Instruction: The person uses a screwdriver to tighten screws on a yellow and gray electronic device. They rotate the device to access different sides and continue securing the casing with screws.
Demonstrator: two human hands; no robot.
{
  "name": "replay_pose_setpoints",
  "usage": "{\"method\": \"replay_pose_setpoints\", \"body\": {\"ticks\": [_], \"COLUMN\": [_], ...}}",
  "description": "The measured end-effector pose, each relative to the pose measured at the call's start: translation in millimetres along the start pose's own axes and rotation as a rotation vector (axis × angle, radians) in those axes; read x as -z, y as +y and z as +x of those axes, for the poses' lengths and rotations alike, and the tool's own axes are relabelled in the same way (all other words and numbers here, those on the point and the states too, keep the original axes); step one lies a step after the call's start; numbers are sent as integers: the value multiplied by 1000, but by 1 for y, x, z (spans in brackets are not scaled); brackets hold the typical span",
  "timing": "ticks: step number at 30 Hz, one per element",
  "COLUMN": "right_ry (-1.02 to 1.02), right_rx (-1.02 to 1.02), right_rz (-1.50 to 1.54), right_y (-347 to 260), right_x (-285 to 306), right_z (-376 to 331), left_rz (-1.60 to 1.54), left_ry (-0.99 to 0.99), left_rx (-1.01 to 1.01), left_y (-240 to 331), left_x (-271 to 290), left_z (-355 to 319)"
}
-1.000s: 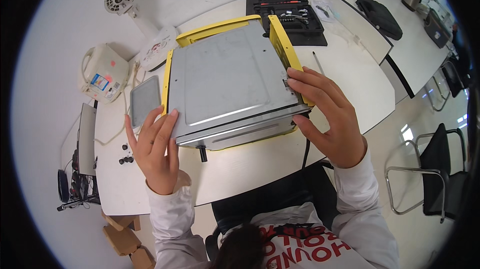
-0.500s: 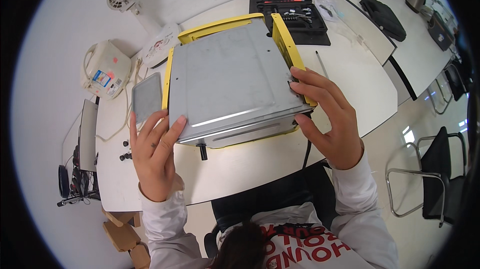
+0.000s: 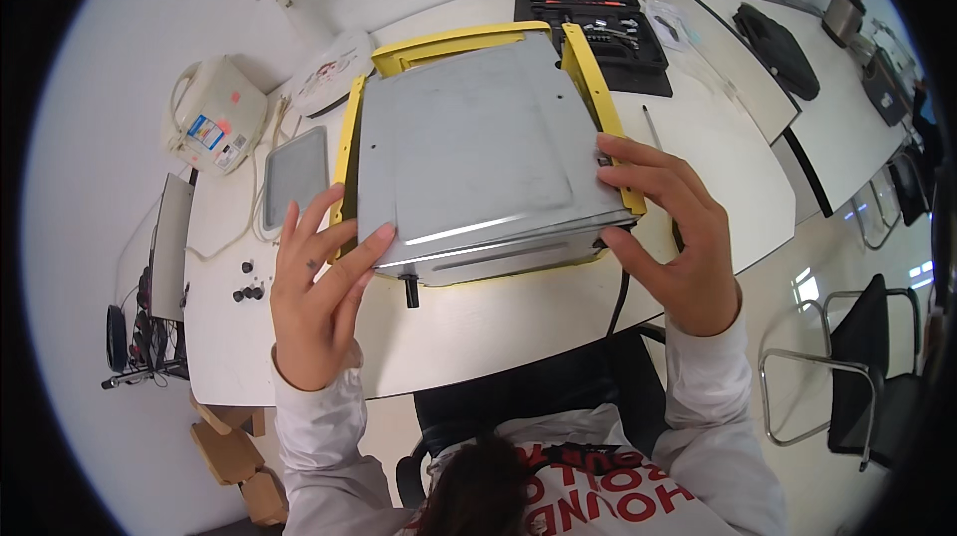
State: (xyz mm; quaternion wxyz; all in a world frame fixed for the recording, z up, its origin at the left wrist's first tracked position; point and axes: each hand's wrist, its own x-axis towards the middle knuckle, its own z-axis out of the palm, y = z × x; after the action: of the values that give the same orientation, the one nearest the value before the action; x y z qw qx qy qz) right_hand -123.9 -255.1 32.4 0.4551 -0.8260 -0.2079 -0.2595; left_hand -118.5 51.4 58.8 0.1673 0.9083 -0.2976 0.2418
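On the left side of the picture, we see a cream pot with a handle [image 3: 216, 115] and, next to it, a flat gray tray [image 3: 296, 177]. Below the tray sit some small black knobs [image 3: 247, 294] on the white table [image 3: 498, 337].

Then comes our left hand [image 3: 311, 297], left of the middle. Its fingers are spread. They touch the near left corner of a big gray metal box [image 3: 478, 137], but we cannot tell if they grip it.

The box is in the middle of the picture, a bit up from our hands and in between them. Yellow strips [image 3: 596, 87] go along its left, far and right sides. We can't tell which way it is longer. Its near edge slants, so the right end is higher in the picture. A short black peg [image 3: 412, 292] pokes down near the left end.

Our right hand [image 3: 688, 247] holds the near right corner, fingers on top and thumb at the front. Both hands touch the box, so neither is nearer. A black tool case [image 3: 653, 55] lies past the box, right of the top middle.
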Motion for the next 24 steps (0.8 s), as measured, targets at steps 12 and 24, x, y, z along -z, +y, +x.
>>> {"method": "replay_pose_setpoints", "body": {"ticks": [12, 24], "right_ry": [-116, -270], "right_rx": [-102, -155], "right_rz": [59, -160], "right_y": [6, 3], "right_x": [16, 13], "right_z": [10, 49], "left_rz": [-97, -121], "left_ry": [-9, -52], "left_rx": [-6, 38], "left_y": [-8, -2], "left_x": [3, 12], "left_z": [3, 2]}}
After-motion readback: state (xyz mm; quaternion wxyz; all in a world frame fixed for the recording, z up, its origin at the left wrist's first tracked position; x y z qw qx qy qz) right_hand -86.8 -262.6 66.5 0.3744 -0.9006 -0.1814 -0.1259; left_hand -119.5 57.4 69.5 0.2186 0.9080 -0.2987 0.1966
